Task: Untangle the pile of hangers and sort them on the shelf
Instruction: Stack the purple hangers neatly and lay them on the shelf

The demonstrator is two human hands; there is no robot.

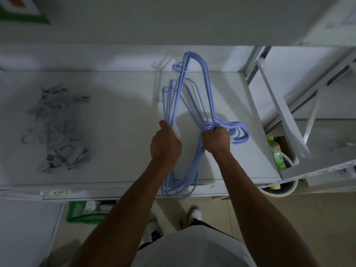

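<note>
Label (60, 192) on shelf (125, 143): writing unreadable

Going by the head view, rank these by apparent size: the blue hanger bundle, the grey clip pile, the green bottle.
1. blue hanger bundle, largest, though it is held nearer the camera, which may exaggerate it.
2. grey clip pile.
3. green bottle, smallest; it is partly hidden and sits lower.

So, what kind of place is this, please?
Probably a shop or its stockroom, though I cannot be sure: a white metal shelf with a label on its front edge, a bundle of blue hangers, and a pile of grey clip hangers.
</note>
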